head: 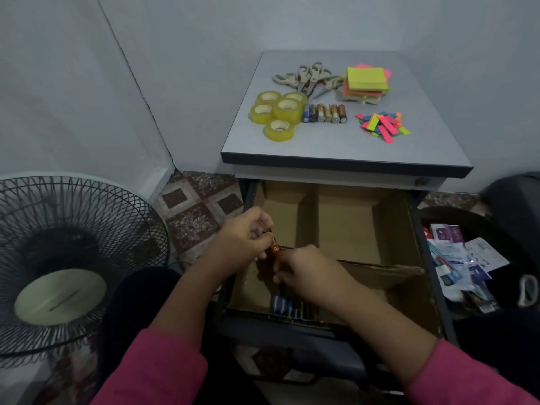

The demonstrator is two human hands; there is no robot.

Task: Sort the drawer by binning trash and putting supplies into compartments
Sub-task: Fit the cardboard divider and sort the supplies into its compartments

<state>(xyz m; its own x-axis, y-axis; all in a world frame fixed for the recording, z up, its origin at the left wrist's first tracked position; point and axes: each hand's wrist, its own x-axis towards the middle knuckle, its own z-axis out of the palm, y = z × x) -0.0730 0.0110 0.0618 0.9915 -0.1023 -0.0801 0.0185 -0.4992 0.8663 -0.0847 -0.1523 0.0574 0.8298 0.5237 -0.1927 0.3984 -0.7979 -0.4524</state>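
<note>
- While our left hand (pixel 242 238) pinches one battery (pixel 274 246), our right hand (pixel 304 270) reaches down; its grip state is unclear.
- Batteries (pixel 287 306) fill the drawer (pixel 423 258) compartment at 6 o'clock.

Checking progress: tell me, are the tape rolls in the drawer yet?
No, the tape rolls sit on the cabinet top, not in the drawer.

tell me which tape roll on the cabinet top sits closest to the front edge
The lone tape roll at the front of the cluster. The other four tape rolls sit bunched together behind it, nearer the scissors.
</note>
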